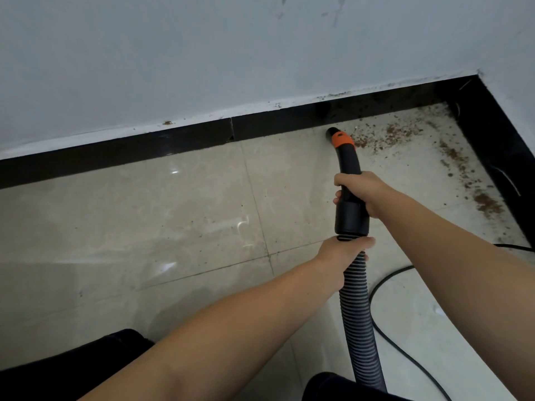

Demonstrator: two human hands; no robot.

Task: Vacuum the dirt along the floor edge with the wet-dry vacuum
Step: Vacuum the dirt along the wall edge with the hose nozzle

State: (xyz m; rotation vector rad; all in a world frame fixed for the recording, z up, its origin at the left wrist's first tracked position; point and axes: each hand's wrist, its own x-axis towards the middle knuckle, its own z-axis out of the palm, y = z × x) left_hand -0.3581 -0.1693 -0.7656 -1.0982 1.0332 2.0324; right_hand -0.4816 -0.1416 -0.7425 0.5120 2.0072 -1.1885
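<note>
Pale floor tiles (144, 215) meet a black skirting strip (173, 143) under a grey wall, and brown dirt (396, 134) lies scattered toward the corner at upper right of the frame, running down along the right-hand strip too. My right hand (363, 195) has its grip clenched round the black vacuum handle (350, 180); my left hand (343, 253) is grasping the ribbed hose (357, 308) just below the cuff. At upper centre the nozzle (333, 133) sits low, beside the skirting at the left edge of the dirt. I'd keep the mouth low and tight to the skirting, sweep slowly rightward into the corner, and mind the cable (405, 348) at lower right.
</note>
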